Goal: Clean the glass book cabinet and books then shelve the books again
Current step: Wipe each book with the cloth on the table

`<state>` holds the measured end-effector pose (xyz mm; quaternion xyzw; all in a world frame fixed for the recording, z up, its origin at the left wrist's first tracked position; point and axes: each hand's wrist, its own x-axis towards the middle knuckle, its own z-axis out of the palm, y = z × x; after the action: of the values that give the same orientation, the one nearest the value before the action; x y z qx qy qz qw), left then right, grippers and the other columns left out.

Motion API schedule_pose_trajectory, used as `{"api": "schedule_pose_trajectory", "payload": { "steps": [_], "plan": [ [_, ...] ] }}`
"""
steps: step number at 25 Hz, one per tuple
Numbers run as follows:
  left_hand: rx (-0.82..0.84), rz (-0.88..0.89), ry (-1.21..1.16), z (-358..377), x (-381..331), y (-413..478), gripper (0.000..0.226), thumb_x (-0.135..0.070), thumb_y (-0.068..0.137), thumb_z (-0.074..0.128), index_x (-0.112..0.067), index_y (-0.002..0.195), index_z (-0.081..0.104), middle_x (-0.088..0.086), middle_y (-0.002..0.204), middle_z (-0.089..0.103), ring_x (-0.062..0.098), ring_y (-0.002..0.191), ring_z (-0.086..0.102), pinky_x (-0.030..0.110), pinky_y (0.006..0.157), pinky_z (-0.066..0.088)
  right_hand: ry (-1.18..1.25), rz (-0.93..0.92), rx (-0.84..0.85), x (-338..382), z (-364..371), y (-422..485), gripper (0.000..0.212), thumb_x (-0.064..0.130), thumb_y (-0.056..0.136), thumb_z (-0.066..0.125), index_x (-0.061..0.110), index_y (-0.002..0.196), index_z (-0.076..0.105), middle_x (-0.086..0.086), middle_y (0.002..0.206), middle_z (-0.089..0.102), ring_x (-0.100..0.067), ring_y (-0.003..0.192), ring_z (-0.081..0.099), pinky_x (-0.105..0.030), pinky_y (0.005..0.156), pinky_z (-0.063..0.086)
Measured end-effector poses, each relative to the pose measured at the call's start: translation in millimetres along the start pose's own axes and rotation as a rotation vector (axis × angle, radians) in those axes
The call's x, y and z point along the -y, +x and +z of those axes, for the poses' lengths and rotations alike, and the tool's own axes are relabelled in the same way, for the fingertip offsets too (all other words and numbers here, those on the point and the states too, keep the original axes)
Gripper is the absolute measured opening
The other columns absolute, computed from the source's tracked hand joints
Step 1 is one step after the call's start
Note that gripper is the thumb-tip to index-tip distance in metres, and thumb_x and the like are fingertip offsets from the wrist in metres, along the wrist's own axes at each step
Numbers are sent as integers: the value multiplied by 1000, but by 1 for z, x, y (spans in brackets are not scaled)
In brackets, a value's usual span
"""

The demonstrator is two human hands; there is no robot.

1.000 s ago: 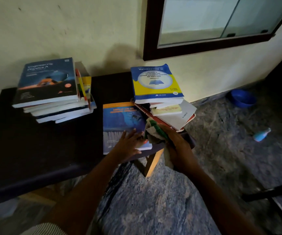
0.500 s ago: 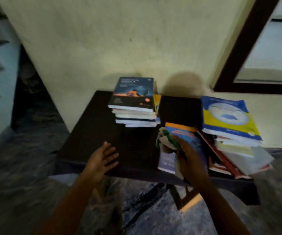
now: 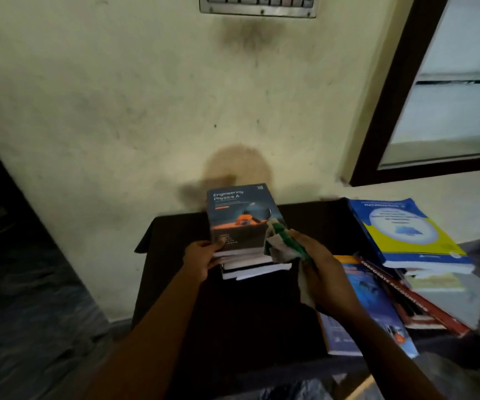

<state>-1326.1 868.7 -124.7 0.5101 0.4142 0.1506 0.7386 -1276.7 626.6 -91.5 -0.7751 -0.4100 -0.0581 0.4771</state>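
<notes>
A dark "Engineering Physics A" book [image 3: 240,215] tops a stack of books at the back of the dark table [image 3: 250,319]. My left hand [image 3: 202,259] grips the near left corner of that top book. My right hand [image 3: 319,272] holds a crumpled green and white cloth [image 3: 283,245] against the stack's right side. A blue book [image 3: 377,307] lies flat under my right forearm. To the right is a second pile topped by a blue and yellow mathematics book [image 3: 406,229]. The glass cabinet [image 3: 446,90] with its dark frame is on the wall at the upper right.
A switch panel [image 3: 257,5] is on the wall above the table. A red "Corporate Accounting" book [image 3: 400,293] sticks out low in the right pile. Dark stone floor [image 3: 30,327] lies to the left of the table, with a dark opening at the far left.
My left hand went from hovering open over the table's front edge to gripping the physics book. My right hand carried the cloth from the blue book over to the stack.
</notes>
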Motion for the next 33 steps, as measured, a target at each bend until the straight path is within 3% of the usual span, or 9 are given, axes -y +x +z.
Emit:
{"api": "schedule_pose_trajectory", "payload": {
  "steps": [2,5,11,14,16,18,24,29,33],
  "plan": [
    [41,-51,-109,-10,-1,2,8,-5,84,65,-3,83,57,17,97,59,16,67,55,19,41,51,-33,-15,-55,11,11,1,52,10,82,38,35,127,45,2,131,53,-12,120,50,-24,103,36],
    [63,-62,-181,-29,-2,0,17,-7,90,58,-3,107,58,10,81,58,16,67,54,23,51,54,-48,5,-61,27,31,3,52,6,82,40,34,126,43,4,131,51,-7,119,47,-11,101,32],
    [79,87,-252,-87,-4,-32,27,-15,96,46,-6,121,51,13,106,59,19,83,58,33,68,49,-17,-28,1,63,69,10,50,4,83,39,30,126,43,5,125,49,4,113,43,0,96,28],
    [91,130,-480,-133,13,-54,21,-18,98,37,-10,99,57,7,83,71,19,74,68,35,62,57,56,-73,70,78,91,12,45,9,85,39,26,126,43,-1,119,55,0,109,47,-5,95,32],
    [7,118,-593,-169,33,-62,37,-19,99,35,-11,84,68,3,72,73,13,64,70,29,53,57,96,-100,131,87,109,13,44,12,86,40,28,127,43,-5,111,59,-2,104,50,-10,93,35],
    [-72,76,-671,-205,52,-70,48,-18,99,36,-12,72,76,5,73,73,14,65,70,30,52,57,121,-132,205,96,128,16,48,5,85,42,30,126,41,1,118,54,4,108,44,-1,94,29],
    [-318,-122,-548,-254,115,-75,29,-21,100,37,-11,94,63,5,76,71,11,62,69,26,49,55,190,-107,465,99,193,16,52,-6,85,43,20,131,43,5,130,44,-4,121,43,-5,103,27],
    [-388,-138,-636,-253,119,-73,21,-20,99,41,-12,89,58,7,76,69,19,65,66,26,46,55,152,-22,562,82,239,29,46,-12,89,45,5,131,45,-1,125,46,-8,117,41,5,94,20],
    [-390,-140,-733,-260,133,-76,20,-16,99,38,-7,95,56,13,75,70,22,67,69,28,47,55,26,-22,556,47,306,61,50,-14,87,45,1,134,44,-17,140,43,-27,129,41,-13,106,21]
  ]
}}
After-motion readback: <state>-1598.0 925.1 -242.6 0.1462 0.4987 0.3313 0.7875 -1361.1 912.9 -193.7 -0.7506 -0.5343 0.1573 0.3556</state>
